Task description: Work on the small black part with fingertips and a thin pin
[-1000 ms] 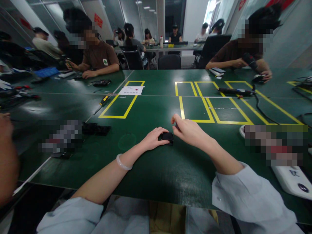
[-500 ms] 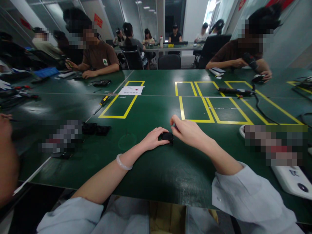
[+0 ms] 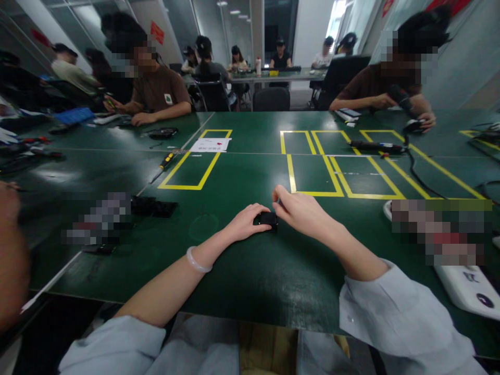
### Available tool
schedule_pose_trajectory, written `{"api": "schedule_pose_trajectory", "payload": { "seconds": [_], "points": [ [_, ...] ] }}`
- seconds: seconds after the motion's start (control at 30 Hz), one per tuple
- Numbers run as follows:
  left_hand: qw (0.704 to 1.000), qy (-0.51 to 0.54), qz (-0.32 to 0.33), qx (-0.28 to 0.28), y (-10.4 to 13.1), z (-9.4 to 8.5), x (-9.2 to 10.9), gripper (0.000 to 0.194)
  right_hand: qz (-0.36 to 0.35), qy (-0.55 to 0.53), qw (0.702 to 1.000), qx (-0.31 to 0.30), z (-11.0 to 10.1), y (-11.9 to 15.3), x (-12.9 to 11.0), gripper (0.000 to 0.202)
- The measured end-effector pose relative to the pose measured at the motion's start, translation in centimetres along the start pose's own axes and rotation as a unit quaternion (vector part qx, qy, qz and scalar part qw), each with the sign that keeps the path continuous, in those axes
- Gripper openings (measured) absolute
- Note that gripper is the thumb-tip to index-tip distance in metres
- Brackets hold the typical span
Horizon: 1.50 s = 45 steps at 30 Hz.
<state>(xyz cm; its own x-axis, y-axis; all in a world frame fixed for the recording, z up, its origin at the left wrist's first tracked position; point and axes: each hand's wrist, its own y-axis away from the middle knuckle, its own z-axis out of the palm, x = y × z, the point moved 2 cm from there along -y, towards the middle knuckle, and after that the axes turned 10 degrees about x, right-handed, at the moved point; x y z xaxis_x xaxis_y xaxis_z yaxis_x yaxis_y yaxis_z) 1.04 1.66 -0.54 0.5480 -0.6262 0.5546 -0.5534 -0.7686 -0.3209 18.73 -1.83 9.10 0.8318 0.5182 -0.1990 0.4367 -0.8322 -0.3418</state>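
Observation:
A small black box-shaped object [image 3: 268, 219] rests on the green table [image 3: 250, 281] in front of me. My left hand [image 3: 250, 221] is closed round its left side, thumb at the near edge and fingers along the far edge. Just to the right of the box, my right hand [image 3: 299, 208] has its thumb and index finger bent together in a pinch. Whatever may be between those fingertips is too small to make out. The lower fingers of the right hand are curled in close to the box's right side.
Yellow tape outlines [image 3: 316, 194] mark the table beyond my hands. A yellow-black screwdriver [image 3: 167, 160] and a paper sheet [image 3: 210, 145] lie left of centre. Black parts [image 3: 154, 207] lie left, and a white device [image 3: 464, 286] right. A co-worker's arm [image 3: 11, 255] reaches in at the left edge.
The fingertips of my right hand have shifted very slightly. My left hand and the black box stay in place.

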Motion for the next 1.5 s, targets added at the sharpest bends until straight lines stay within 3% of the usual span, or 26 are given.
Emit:
{"api": "schedule_pose_trajectory", "payload": {
  "seconds": [0.67,1.5],
  "points": [
    [1.0,0.004,-0.007,-0.001,0.07,0.03,-0.07,0.039,0.001,0.062,0.998,-0.002,0.18,-0.13,0.14,0.025],
    [1.0,-0.002,-0.02,-0.004,-0.01,-0.13,0.13,0.039,-0.015,0.039,0.999,-0.009,-0.37,0.07,-0.45,0.022]
  ]
}}
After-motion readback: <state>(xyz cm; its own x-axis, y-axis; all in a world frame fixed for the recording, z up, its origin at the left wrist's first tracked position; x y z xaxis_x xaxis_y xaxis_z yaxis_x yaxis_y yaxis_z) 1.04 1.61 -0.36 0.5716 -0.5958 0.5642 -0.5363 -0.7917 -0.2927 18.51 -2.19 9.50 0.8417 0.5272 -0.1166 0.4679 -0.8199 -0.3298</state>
